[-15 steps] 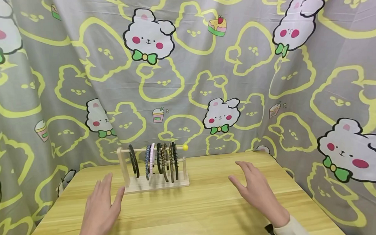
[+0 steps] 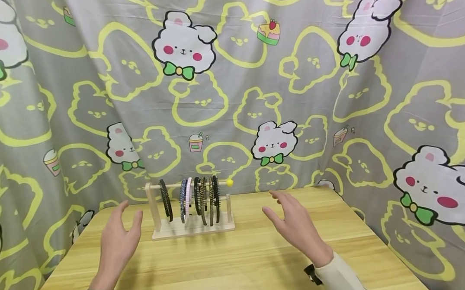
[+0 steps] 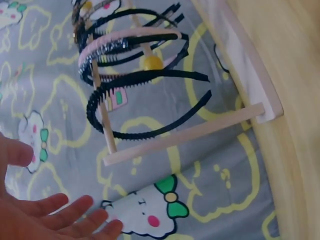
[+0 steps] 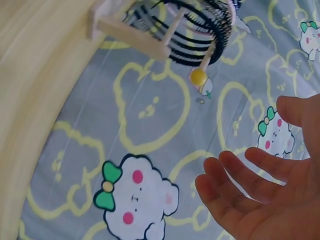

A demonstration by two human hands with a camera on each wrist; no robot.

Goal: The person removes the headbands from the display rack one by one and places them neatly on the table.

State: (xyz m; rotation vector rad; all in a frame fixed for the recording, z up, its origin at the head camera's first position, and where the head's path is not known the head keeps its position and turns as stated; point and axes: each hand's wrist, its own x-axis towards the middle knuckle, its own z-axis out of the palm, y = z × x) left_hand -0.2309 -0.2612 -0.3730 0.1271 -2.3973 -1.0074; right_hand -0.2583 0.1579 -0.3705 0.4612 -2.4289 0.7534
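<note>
On the table [image 2: 241,265], a headband rack [image 2: 193,229], whole only in head view, stands beyond spread hands [image 2: 117,243] [image 2: 296,228].

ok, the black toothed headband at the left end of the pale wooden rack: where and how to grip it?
I'd pinch the front limb of the headband, below the round wooden bar, coming from the front with the left hand. It hangs arch up, open ends down, and gaps on both sides should admit finger and thumb.
</note>
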